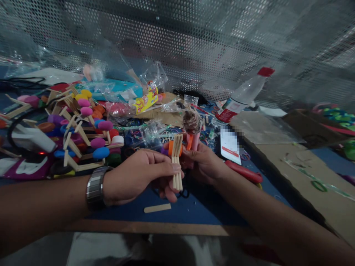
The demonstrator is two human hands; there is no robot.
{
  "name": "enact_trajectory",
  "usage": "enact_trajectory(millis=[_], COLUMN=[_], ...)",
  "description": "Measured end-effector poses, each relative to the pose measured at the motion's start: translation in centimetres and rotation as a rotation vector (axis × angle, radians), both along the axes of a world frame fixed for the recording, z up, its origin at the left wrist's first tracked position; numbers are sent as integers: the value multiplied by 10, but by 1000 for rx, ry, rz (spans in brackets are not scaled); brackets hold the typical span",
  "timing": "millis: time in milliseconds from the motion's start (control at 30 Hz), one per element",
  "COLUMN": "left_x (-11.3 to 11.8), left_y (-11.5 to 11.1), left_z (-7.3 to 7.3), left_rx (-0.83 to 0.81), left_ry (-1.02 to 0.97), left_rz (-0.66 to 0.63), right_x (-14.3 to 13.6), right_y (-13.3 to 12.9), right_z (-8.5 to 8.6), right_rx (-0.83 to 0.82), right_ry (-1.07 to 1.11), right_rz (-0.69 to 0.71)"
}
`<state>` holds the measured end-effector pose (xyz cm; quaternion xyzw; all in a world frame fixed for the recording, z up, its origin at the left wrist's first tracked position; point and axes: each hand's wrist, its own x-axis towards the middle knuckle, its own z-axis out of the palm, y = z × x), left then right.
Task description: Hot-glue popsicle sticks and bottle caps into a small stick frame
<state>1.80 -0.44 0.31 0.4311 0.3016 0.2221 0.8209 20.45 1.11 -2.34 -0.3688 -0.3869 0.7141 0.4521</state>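
Observation:
My left hand [149, 175], with a metal watch at the wrist, pinches a small bundle of bent wooden craft sticks [177, 162] between thumb and fingers. An orange round cap [171, 148] shows just behind their upper part. Close beside it, my right hand [206, 161] is closed around a pink tool with an orange part [195, 142]. Its upper end is a brown, wrapped-looking lump; I cannot make out its exact kind. A single loose craft stick [157, 208] lies on the blue table below my left hand.
Many craft-stick pieces with coloured round caps [97, 143] are piled at left, near a purple and white device [30, 166]. A bottle [241, 96], a phone [230, 144] and a red pouch-like thing [244, 171] are at right. Cardboard [280, 159] lies beyond. Plastic bags and a yellow packet [146, 101] are behind.

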Motion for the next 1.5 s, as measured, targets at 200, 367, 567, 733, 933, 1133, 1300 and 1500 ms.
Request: enact_trajectory(millis=[200,367,567,733,933,1133,1300,1500], left_x=[0,1,1,0,0,0,0,0], left_y=[0,0,1,1,1,2,3,3], left_z=[0,-1,-2,-1,-2,-2,-1,-1], left_rx=[-2,-2,6,0,-13,-17,-17,-16], left_ry=[-16,-23,-23,-13,-18,-16,-26,-36], left_rz=[-11,-13,-9,-5,-6,-6,8,11], right_x=[2,3,4,3,3,4,3,3], right_y=[1,2,2,1,1,1,2,1], right_z=[-3,-5,-5,-2,-2,-4,-4,-3], right_rx=[30,54,29,-12,1,-6,-6,-1], right_ry=[-17,-50,-58,-37,-63,-66,-74,-77], right_rz=[-10,12,2,-18,-15,-3,-19,-7])
